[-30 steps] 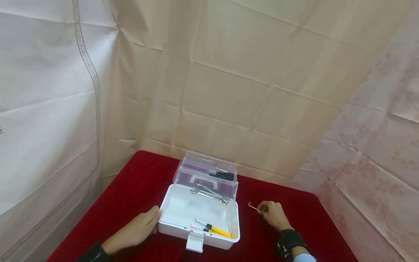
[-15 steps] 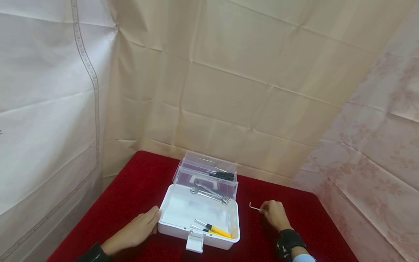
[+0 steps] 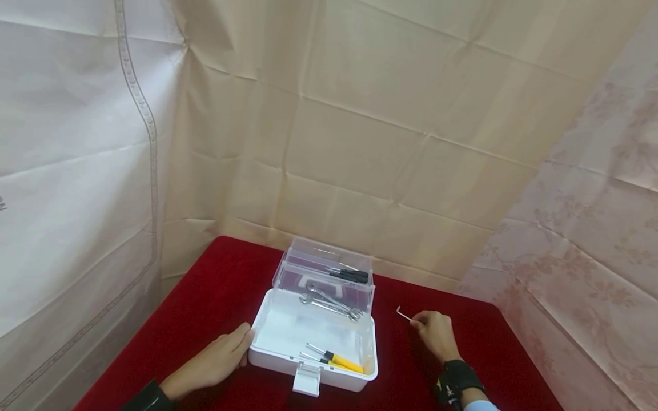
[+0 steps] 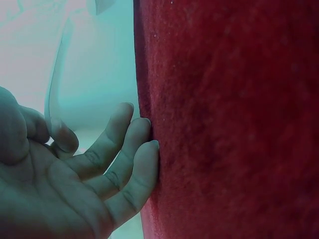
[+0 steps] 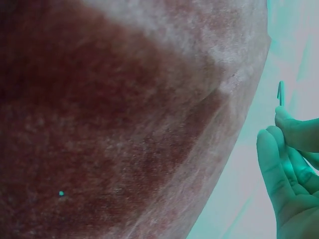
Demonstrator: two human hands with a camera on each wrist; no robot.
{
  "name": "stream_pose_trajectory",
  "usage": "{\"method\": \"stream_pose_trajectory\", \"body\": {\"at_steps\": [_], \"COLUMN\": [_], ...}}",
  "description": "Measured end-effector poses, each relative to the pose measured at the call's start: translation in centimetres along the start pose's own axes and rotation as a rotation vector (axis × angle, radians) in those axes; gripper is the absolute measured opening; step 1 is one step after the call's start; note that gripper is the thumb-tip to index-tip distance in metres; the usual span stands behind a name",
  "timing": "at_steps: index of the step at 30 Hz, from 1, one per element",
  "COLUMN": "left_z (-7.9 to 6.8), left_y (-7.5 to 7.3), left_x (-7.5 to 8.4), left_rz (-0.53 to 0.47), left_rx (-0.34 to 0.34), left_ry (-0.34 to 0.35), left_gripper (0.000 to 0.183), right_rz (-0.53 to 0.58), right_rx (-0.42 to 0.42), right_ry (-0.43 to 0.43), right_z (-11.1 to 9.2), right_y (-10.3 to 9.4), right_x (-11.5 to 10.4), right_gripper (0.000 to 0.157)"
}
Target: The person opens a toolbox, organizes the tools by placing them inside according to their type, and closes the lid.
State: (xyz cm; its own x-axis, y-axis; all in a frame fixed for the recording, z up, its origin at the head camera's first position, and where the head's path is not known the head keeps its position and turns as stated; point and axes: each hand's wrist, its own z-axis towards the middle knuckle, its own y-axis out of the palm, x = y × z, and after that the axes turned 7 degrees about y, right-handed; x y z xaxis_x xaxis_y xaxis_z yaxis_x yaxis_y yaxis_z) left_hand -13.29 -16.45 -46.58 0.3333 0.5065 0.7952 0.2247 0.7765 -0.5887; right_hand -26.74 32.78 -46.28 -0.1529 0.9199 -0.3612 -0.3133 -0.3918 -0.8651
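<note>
A white toolbox (image 3: pixel 262 357) stands with its lid folded back. My left hand (image 3: pixel 222 358) grips its left wall between thumb and index finger. In the left wrist view, the other fingers (image 4: pixel 144 167) of that hand reach down to the red cloth. To the right of the box, my right hand (image 3: pixel 436 334) pinches a thin L-shaped hex key (image 3: pixel 404 315) between thumb and fingertips. The key's short bent end points away toward the back. The right wrist view shows the hex key (image 5: pixel 281 93) rising past the thumb tip; its lower part is hidden in the hand.
Two yellow-handled screwdrivers (image 3: pixel 345 362) lie along the toolbox's front inside. Wrenches (image 3: pixel 329 304) rest at the rear by the clear lid (image 3: pixel 329 254), and black-handled screwdrivers (image 3: pixel 352 275) lie in the lid. A white latch (image 3: pixel 307 379) hangs in front. Red cloth (image 3: pixel 221 285) covers the table; curtains surround it.
My right hand has moved slightly away from the body and to the right, and the hex key has tilted with it. The left hand and toolbox have stayed in place.
</note>
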Motion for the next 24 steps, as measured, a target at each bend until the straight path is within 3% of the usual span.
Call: {"method": "stream_pose_trajectory", "body": {"at_steps": [17,24], "left_z": [-0.1,-0.1], "left_y": [0.0,-0.1], "left_x": [0.2,0.2], "left_rz": [0.012,0.001], "left_rx": [0.006,-0.005], "left_ry": [0.008,0.004], "left_gripper": [0.024,0.024], "right_rz": [0.140,0.273], "right_rx": [0.056,0.042], "right_ry": [0.062,0.139], "right_z": [0.8,1.5], "right_y": [-0.6,-1.2], "right_x": [-1.3,-3.1], "right_gripper": [0.007,0.012]}}
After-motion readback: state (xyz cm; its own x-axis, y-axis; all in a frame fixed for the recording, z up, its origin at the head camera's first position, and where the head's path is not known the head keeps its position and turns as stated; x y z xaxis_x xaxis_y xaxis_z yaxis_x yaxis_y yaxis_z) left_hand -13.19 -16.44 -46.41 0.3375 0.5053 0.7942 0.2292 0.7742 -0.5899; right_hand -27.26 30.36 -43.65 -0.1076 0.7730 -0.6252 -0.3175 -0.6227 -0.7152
